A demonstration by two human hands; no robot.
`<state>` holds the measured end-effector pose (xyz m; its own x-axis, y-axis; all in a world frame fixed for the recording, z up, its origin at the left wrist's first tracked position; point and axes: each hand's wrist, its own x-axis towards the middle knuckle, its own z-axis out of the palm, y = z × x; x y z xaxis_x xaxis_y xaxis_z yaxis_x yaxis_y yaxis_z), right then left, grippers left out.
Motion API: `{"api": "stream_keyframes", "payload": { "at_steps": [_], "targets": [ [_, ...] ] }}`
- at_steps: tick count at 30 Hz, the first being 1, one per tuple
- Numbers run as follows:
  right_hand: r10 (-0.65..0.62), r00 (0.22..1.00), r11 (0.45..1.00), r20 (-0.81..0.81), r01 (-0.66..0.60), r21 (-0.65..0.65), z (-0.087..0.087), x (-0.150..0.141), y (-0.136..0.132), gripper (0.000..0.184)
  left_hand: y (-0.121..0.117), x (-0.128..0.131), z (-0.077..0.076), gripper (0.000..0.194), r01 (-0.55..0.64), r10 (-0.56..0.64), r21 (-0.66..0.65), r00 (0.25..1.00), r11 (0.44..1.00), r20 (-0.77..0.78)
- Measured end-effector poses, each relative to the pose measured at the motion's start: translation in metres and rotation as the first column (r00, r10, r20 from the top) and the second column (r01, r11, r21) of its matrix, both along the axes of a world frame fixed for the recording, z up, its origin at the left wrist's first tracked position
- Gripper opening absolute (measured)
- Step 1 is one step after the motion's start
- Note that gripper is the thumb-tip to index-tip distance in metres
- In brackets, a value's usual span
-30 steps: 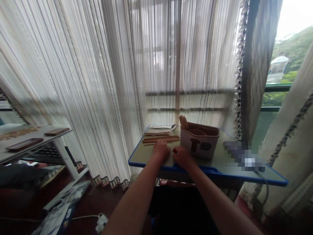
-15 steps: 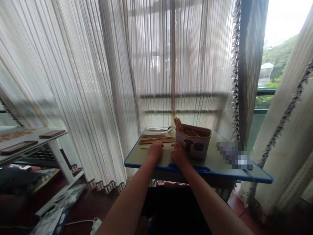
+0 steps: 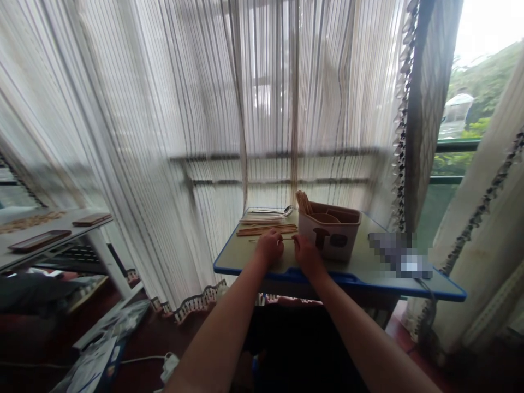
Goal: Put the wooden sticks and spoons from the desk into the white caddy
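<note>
My left hand is closed around a thin chopstick, which lies crosswise just over the tabletop. One tip of it sticks out to the left of that hand. My right hand pinches the other end, close beside the container. Behind my hands lies a row of brown chopsticks on the blue-edged table. Farther back are paler sticks and a metal ladle. The divided container, white outside and brown within, holds a bundle of wooden chopsticks upright in its left corner.
A blurred-out dark object with a cable rests on the table's right side. At far left a white table carries small trays and scattered pieces. Sheer curtains hang behind. A white cable and power strip lie on the floor.
My left hand's fingers have curled further around the chopstick, and my hands hold it slightly raised. The view has shifted a little, so everything sits farther right.
</note>
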<state>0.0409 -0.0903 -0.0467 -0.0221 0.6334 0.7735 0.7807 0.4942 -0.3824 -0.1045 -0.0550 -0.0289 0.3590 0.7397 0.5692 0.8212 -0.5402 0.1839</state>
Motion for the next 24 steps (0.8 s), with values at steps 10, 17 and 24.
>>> {"api": "stream_keyframes", "payload": {
  "at_steps": [10, 17, 24],
  "targets": [
    [0.046, 0.997, 0.978, 0.057, -0.057, 0.203, 0.006, -0.003, -0.018, 0.017, 0.003, -0.001, -0.002, 0.021, -0.25, 0.244, -0.057, 0.965, 0.967, -0.09],
    [0.059, 0.997, 0.965, 0.053, -0.071, 0.253, 0.009, -0.004, -0.025, 0.017, 0.002, -0.004, -0.002, 0.027, -0.331, 0.324, -0.104, 0.943, 0.938, -0.071],
    [0.059, 0.998, 0.957, 0.01, -0.06, 0.283, 0.008, -0.004, -0.024, 0.017, -0.002, -0.001, 0.002, 0.028, -0.294, 0.283, -0.18, 0.955, 0.939, -0.088]
  ]
}}
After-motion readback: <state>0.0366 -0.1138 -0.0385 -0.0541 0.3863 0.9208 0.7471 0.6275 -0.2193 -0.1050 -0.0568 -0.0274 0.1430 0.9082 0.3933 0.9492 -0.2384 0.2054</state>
